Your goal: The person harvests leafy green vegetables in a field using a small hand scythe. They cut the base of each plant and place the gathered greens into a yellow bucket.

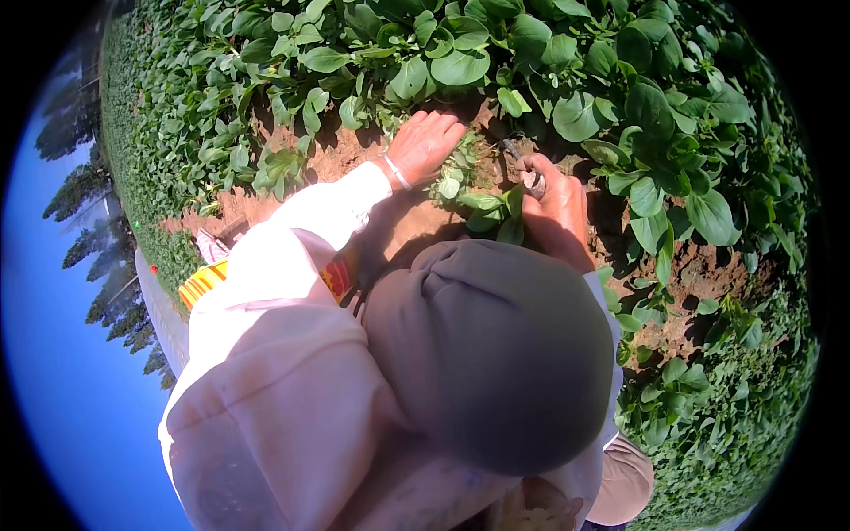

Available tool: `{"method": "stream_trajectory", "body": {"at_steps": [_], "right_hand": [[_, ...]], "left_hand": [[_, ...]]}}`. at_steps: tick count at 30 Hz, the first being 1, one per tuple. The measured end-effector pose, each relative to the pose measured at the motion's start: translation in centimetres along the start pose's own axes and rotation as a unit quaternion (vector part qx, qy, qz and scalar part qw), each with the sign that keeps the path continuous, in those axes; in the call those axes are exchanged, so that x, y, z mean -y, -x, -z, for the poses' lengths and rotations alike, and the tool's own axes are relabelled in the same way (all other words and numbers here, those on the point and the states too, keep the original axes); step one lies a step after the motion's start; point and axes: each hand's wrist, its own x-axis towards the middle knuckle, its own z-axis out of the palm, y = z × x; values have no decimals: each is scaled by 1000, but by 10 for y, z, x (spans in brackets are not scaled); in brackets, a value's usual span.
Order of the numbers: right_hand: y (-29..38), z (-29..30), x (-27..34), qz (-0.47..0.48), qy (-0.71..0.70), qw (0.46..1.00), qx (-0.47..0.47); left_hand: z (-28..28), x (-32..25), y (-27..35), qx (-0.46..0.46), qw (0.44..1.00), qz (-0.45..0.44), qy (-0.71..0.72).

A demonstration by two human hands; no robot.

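Note:
My left hand [425, 147], with a pale bracelet at the wrist, reaches down to small weeds [465, 159] and soil; its fingertips are partly hidden among leaves, so its hold is unclear. My right hand [558, 202] is closed round the short handle [533, 183] of a hand tool. The tool's narrow metal shaft [511, 149] points at the ground between the hands; its working end is hard to make out. A low broad-leaved green plant [490, 211] grows just left of my right hand. Reddish-brown soil [415, 229] shows below my left hand.
Dense leafy green plants [461, 63] border the soil above and at the right. A large rounded grey-brown cloth shape [491, 352] and pale clothing [285, 391] cover the lower middle. An orange-yellow patterned item [202, 284] lies at the left. Trees stand at the far left.

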Motion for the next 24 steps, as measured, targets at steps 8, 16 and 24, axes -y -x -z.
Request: {"method": "stream_trajectory", "body": {"at_steps": [8,16,24], "right_hand": [[-16,1,11,73,130,988,27],[-41,-9,19,95,59,993,33],[-48,-30,19,112,123,986,22]], "left_hand": [[8,13,-19,10,992,115,-47],[-1,37,6,23,982,184,-46],[-3,39,1,-48,982,179,46]]}}
